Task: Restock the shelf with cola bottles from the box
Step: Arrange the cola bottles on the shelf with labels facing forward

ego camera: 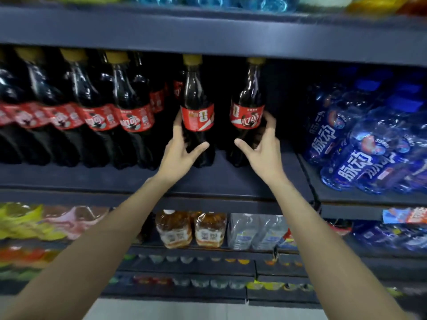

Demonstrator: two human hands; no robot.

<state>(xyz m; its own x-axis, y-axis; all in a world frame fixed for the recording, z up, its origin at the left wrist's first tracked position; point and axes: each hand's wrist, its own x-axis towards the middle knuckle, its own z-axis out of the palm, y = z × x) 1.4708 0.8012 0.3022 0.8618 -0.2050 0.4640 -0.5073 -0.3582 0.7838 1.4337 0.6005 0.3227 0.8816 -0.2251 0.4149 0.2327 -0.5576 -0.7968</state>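
Observation:
Two cola bottles with red labels and yellow caps stand upright on the dark shelf (231,181). My left hand (182,151) grips the lower body of the left bottle (196,107), thumb on its right side. My right hand (261,144) holds the right bottle (248,105), fingers curled round its right side and thumb in front. A row of several more cola bottles (92,107) fills the shelf to the left. The box is out of view.
Blue drink bottles (360,146) lie piled on the shelf section to the right. The shelf above carries blue water bottles (231,1). Below are tea bottles (191,229), clear water bottles (254,232) and snack bags (34,220). A dark gap lies right of the right bottle.

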